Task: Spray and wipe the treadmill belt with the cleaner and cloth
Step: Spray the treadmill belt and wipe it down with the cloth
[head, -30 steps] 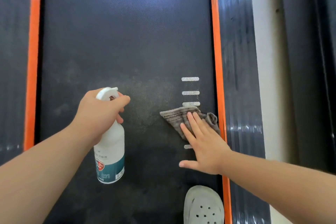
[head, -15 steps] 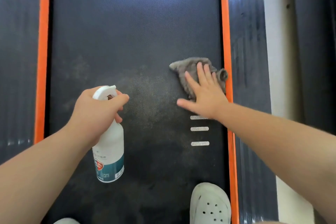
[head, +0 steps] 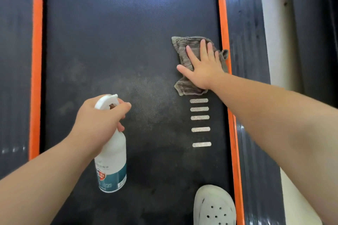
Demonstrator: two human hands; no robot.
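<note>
The dark treadmill belt fills the middle of the view, with a pale misted patch near its centre. My left hand grips the neck of a white spray bottle with a teal label; the index finger lies over the trigger and the nozzle points right. My right hand presses flat, fingers spread, on a crumpled grey-brown cloth at the belt's right edge, just above several white dash marks.
Orange strips border the belt on both sides, with dark ribbed side rails outside them. A pale perforated clog stands on the belt at the bottom right. A light floor strip lies beyond the right rail.
My right hand has pushed the cloth up the belt's right side, away from me, past the white dashes. The left hand and bottle have held still.
</note>
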